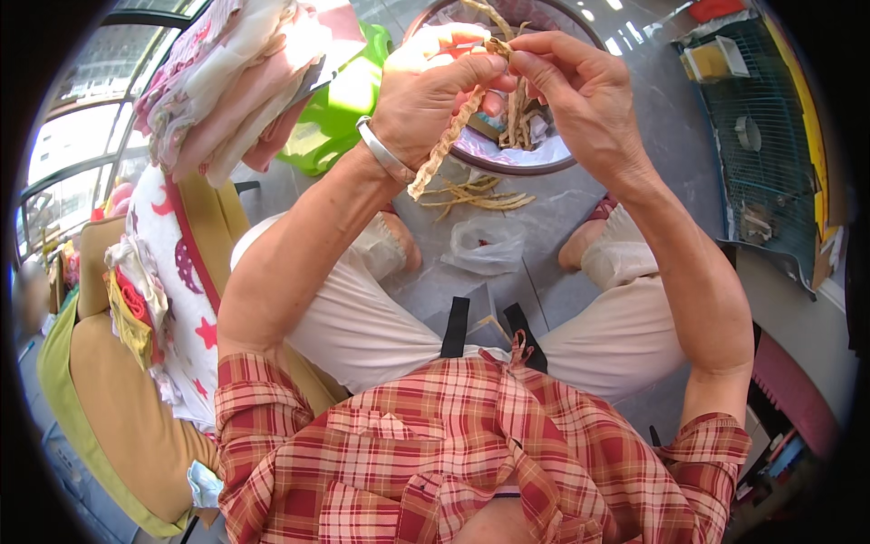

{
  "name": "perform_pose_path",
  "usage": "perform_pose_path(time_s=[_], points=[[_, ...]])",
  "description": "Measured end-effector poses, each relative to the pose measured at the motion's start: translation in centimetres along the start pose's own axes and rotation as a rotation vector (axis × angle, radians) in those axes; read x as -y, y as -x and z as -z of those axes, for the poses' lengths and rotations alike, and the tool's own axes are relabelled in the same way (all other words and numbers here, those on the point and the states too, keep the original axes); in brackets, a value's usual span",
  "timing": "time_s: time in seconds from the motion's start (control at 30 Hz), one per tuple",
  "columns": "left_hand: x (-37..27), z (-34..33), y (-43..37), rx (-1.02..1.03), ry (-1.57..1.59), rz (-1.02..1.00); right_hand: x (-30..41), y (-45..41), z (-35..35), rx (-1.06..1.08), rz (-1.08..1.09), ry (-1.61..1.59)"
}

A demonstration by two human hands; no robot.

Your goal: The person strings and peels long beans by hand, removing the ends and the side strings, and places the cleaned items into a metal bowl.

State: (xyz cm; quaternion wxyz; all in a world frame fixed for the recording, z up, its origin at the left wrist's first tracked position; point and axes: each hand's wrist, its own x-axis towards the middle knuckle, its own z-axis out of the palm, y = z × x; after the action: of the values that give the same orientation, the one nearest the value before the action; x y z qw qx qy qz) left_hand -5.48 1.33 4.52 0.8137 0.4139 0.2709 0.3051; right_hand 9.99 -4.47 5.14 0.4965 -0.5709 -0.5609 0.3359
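A long, wrinkled dried pod point(445, 146), seemingly a bean pod, hangs slantwise from my left hand point(431, 85), which grips it between thumb and fingers. At the pod's upper end, the thumb and forefinger of my right hand point(581, 95) pinch it close to my left fingertips. Any seeds inside are hidden by the fingers. Both hands are above a round bin point(537, 171) with a plastic liner, where several dried pods point(518, 126) lie. More dried pods point(486, 197) form a loose pile on the floor. Between my feet sits a clear plastic bag point(488, 243) holding something small and dark red.
To the left, a tan chair point(129, 415) bears folded clothes point(132, 306) and a star-patterned blanket point(194, 285). Pink and white garments point(238, 95) are heaped near a green plastic item point(340, 102). A wire cage point(768, 136) stands at right on the grey tiled floor point(669, 102).
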Motion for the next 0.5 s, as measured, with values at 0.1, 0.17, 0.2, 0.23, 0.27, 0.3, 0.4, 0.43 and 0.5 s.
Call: perform_pose_path(time_s=[0.1, 0.17, 0.2, 0.23, 0.27, 0.3, 0.4, 0.43, 0.5], points=[[-0.3, -0.4, 0.0, -0.019, 0.013, -0.043, -0.1, 0.1, 0.0, 0.004, -0.016, 0.000], [-0.6, -0.5, 0.2, -0.018, -0.089, 0.002, -0.2, 0.1, 0.0, -0.003, -0.010, -0.014], [-0.6, -0.5, 0.2, -0.020, -0.089, 0.003, -0.2, 0.1, 0.0, -0.002, -0.011, -0.014], [-0.5, -0.5, 0.2, -0.043, -0.098, 0.016, 0.0, 0.1, 0.0, -0.006, -0.009, -0.005], [-0.4, -0.4, 0.2, -0.065, -0.108, 0.029, 0.0, 0.1, 0.0, -0.009, -0.008, 0.005], [-0.3, -0.4, 0.2, -0.065, -0.108, 0.030, 0.0, 0.1, 0.0, -0.010, -0.009, 0.005], [0.1, -0.4, 0.0, -0.081, -0.069, 0.039, 0.1, 0.1, 0.0, -0.005, -0.004, 0.055], [0.3, -0.4, -0.1, -0.111, -0.092, 0.012, 0.1, 0.1, -0.1, -0.006, 0.006, 0.083], [0.4, -0.5, -0.1, -0.140, -0.114, -0.013, 0.1, 0.2, -0.1, -0.008, 0.015, 0.111]])
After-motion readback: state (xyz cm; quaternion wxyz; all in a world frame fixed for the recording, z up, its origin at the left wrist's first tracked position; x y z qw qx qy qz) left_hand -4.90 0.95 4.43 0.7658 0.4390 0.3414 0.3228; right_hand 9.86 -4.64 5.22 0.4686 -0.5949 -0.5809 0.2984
